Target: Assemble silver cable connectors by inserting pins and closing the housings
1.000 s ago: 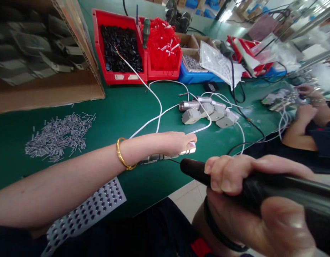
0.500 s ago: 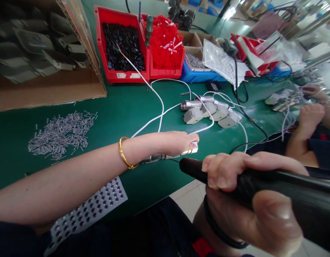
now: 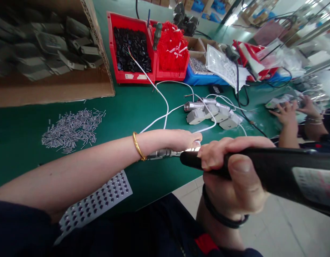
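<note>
My left hand (image 3: 181, 140) is closed over a silvery metal fitting (image 3: 161, 154) lying low over the bench, fingers curled around its right end. A white cable (image 3: 211, 125) loops beside that hand; where it joins is hidden. With my right hand (image 3: 231, 171) I grip a black electric screwdriver (image 3: 277, 164), its tapered nose pointing left at the fitting's right end. The bit is not visible, and I cannot tell whether it touches. Beyond my hands lie several similar fittings with grey housings (image 3: 196, 116) and white cables.
A pile of small pins (image 3: 74, 130) lies left, before a cardboard box (image 3: 108, 80) of grey housings. Red bins (image 3: 135, 77) hold black caps and red cords. A sheet of dark domed dots (image 3: 100, 200) sits near my lap. Another person's hands (image 3: 289, 114) work at right.
The screwdriver and my right hand have shifted left and up, closer to the fitting. My left hand keeps its grip. The other person's hand has opened and reached toward the parts.
</note>
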The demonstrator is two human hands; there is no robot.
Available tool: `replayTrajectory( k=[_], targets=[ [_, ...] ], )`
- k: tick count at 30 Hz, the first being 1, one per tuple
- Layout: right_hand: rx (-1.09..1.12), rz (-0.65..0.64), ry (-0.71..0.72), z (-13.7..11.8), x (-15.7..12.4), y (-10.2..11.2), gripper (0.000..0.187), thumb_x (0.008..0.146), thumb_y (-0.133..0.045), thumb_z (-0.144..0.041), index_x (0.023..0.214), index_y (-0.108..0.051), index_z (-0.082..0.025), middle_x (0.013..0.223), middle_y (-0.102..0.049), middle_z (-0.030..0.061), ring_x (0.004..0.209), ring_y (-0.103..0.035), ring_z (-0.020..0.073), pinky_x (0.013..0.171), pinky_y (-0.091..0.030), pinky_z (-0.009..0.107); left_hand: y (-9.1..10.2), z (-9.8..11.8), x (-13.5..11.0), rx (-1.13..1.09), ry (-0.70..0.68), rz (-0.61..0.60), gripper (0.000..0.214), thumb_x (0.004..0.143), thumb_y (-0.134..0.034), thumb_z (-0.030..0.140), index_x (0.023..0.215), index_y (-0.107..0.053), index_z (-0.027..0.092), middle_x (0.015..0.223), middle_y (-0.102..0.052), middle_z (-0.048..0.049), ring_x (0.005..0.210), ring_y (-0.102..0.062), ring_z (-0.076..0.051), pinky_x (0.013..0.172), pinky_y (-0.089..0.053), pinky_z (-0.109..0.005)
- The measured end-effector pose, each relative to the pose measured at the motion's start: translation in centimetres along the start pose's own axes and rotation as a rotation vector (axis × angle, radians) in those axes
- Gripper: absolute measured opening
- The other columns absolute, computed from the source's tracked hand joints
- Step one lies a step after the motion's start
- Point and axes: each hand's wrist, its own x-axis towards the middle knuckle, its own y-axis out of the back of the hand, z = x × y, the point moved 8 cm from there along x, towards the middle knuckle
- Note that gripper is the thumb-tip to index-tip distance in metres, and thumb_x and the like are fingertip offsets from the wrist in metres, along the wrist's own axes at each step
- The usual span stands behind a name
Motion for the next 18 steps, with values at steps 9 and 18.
replayTrajectory(
  k=[9, 18],
  targets=[
    [-0.041, 0.154, -0.107, -1.5, -2.5, -0.3, 0.028, 0.082, -0.066, -0.041, 0.095, -0.052, -0.02, 0.054, -0.047, -0.0054, 0.045, -0.042, 0.0122, 0.05, -0.038, 0.031, 4.4, 2.3, -5.6, 0.077, -0.166, 0.342, 0.022, 0.092, -0.043, 0.032, 0.11, -0.044, 0.019, 0.11, -0.049, -0.007, 0.092, -0.051, -0.019, 0.079, -0.041, -0.029],
    [-0.022, 0.122, -0.12, -0.7, -2.6, -0.5, 0.034, 0.079, -0.068, -0.048, 0.09, -0.05, -0.021, 0.054, -0.048, -0.006, 0.045, -0.043, 0.0124, 0.052, -0.04, 0.031, 2.0, -1.4, -8.8, 0.24, -0.071, 0.187, 0.033, 0.091, -0.046, 0.042, 0.111, -0.054, 0.017, 0.107, -0.059, -0.0085, 0.101, -0.049, -0.024, 0.093, -0.034, -0.037]
  ],
)
